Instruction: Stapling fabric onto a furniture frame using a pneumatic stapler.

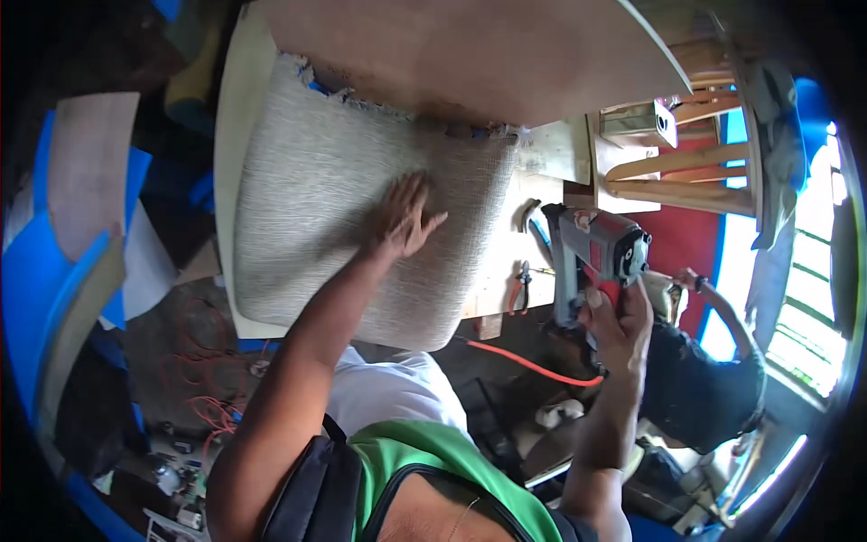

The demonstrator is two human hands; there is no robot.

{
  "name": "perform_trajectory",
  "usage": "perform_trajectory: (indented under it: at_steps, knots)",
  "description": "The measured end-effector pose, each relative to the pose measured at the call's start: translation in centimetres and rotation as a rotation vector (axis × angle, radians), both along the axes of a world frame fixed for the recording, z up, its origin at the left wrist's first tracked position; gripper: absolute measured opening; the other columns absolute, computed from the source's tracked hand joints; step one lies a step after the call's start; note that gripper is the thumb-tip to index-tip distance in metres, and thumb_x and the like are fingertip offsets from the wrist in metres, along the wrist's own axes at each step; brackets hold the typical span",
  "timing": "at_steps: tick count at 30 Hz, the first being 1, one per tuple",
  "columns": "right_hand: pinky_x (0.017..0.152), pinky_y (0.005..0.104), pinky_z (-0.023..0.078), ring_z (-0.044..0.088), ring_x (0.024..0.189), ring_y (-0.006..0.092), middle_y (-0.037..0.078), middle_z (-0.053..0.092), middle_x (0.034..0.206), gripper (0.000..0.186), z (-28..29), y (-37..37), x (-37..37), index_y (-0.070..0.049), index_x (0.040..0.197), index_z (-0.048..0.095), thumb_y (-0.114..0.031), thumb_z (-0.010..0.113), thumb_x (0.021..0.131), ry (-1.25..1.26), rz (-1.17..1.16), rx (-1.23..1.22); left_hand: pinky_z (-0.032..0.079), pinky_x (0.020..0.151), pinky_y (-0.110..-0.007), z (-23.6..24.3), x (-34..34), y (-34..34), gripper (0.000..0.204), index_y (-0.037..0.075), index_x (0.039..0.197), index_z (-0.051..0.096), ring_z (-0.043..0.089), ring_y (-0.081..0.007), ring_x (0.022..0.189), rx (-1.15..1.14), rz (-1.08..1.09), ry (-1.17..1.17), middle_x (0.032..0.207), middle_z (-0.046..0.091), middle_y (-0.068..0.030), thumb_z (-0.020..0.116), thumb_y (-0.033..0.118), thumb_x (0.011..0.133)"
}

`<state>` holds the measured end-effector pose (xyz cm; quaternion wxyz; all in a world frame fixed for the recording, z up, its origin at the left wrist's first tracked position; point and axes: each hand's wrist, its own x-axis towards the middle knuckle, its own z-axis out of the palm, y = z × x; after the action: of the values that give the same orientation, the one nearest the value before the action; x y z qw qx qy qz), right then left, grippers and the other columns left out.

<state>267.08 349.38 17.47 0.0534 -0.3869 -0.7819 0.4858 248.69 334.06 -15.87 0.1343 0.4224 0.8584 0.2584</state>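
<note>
My left hand [408, 219] lies on the grey woven fabric [307, 199] of a padded seat, its fingers spread. Frayed edges of this fabric, with bits of blue, run along the seat's far side against a brown board [488, 59]. Off to the right, my right hand [620, 321] grips the red handle of a pneumatic stapler or nail gun [596, 246], held up apart from the seat. An orange air hose [533, 364] runs toward the bottom of the tool.
Pliers [520, 289] and a blue-handled hand tool [536, 226] lie on the pale worktable [542, 185] right of the seat. Wooden frame pieces [682, 194] stand at the far right. Another person [700, 397] is at work there. Blue-and-brown sheets [86, 181] stand left; tangled orange cord [212, 414] lies below.
</note>
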Motion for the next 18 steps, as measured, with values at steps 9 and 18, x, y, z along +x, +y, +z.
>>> perform_trajectory:
  at_steps: [9,18]
  knots:
    - [0.071,0.0345,0.05,0.062,0.072,0.02,0.012,0.067,0.083,0.033,-1.7,7.2,-14.6,-0.002,0.113,0.064,-0.016,0.076,0.086,-0.41,0.651,0.479,0.017,0.123,-0.045,-2.6,-4.9,6.4,0.08,0.002,0.149,0.041,0.033,-0.0278,0.146,-0.041,0.057,0.064,0.155,0.04,-0.0139,0.035,0.064,0.099]
    - [0.079,0.0399,0.052,0.068,0.08,0.0261,0.019,0.069,0.085,0.04,-9.9,7.4,-24.5,-0.003,0.113,0.066,-0.032,0.075,0.087,-0.655,0.798,0.566,0.029,0.113,-0.043,-1.2,-5.7,6.6,0.078,0.003,0.143,0.048,0.044,-0.0272,0.133,-0.002,0.121,-0.086,0.146,0.05,-0.0111,0.046,0.064,0.095]
